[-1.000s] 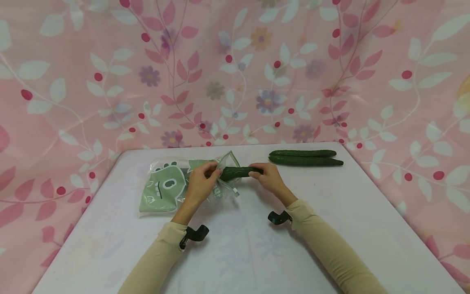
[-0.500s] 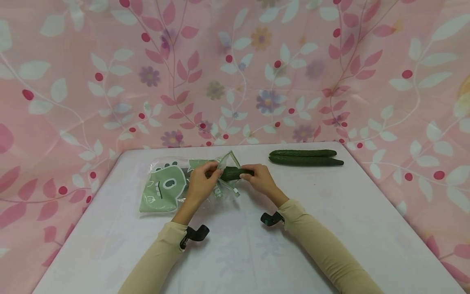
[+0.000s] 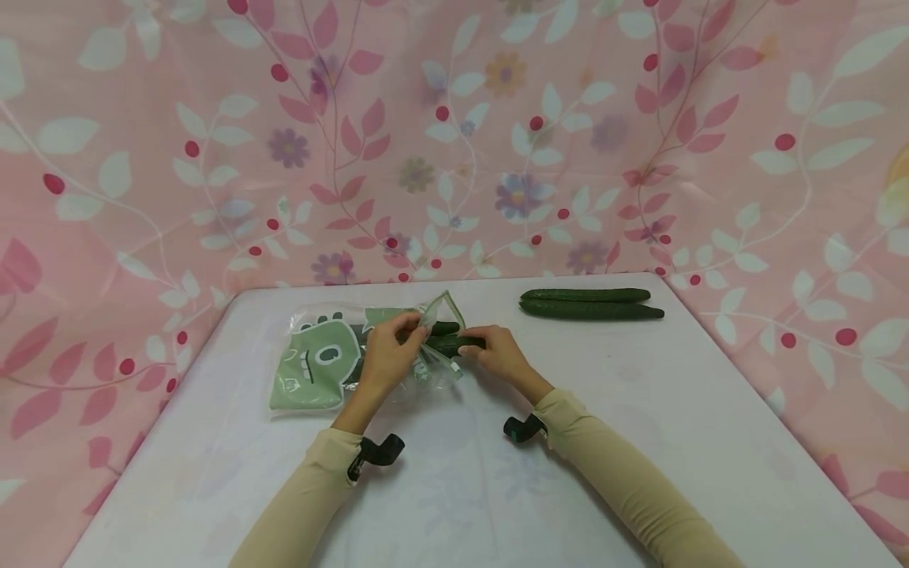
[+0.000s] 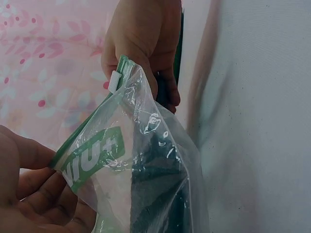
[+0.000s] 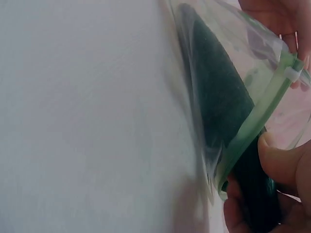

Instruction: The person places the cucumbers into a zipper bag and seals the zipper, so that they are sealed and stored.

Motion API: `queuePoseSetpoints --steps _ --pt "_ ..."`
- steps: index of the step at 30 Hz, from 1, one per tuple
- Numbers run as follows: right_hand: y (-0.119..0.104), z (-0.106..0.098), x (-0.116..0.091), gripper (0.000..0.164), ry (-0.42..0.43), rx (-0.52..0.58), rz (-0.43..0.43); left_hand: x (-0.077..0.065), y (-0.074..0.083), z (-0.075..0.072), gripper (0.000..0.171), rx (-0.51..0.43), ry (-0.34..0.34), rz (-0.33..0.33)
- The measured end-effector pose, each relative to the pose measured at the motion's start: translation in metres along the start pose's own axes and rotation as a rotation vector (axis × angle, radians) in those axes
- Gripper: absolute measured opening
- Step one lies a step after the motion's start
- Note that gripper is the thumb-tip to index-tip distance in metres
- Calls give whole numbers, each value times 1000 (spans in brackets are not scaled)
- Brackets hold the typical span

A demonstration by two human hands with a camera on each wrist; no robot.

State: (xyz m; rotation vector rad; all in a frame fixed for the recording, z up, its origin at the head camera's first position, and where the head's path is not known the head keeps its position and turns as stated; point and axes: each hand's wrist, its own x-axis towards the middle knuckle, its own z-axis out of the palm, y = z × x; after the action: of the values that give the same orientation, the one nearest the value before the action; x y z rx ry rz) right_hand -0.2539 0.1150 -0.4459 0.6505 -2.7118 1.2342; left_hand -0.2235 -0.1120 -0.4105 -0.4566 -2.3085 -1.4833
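In the head view, a clear zip bag (image 3: pixel 312 363) with a green cartoon print lies left of centre on the table. My left hand (image 3: pixel 393 347) pinches the rim of its mouth; the left wrist view shows thumb and fingers on the green zip strip (image 4: pixel 80 128). My right hand (image 3: pixel 497 353) grips the outer end of a cucumber (image 5: pixel 257 189), whose other end is inside the bag. Just behind it, the tip of another cucumber (image 3: pixel 445 328) shows at the bag's mouth. A white slider (image 4: pixel 114 81) sits on the zip strip.
Two more cucumbers (image 3: pixel 585 304) lie side by side at the back right of the white-covered table (image 3: pixel 639 442). A pink floral cloth (image 3: pixel 454 142) hangs behind and around the table.
My right hand has moved left and slightly nearer, and its cucumber sits deeper in the bag. Another cucumber's tip now shows behind it. My left hand has stayed in place.
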Motion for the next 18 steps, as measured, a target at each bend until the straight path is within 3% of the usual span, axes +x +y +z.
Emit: queuePoseSetpoints --steps 8,18 --pt "15 -10 -8 35 -53 23 23 -1 -5 3 17 5 4 -22" --pt "38 -32 -21 26 -61 64 91 -1 -3 3 16 -1 4 -8"
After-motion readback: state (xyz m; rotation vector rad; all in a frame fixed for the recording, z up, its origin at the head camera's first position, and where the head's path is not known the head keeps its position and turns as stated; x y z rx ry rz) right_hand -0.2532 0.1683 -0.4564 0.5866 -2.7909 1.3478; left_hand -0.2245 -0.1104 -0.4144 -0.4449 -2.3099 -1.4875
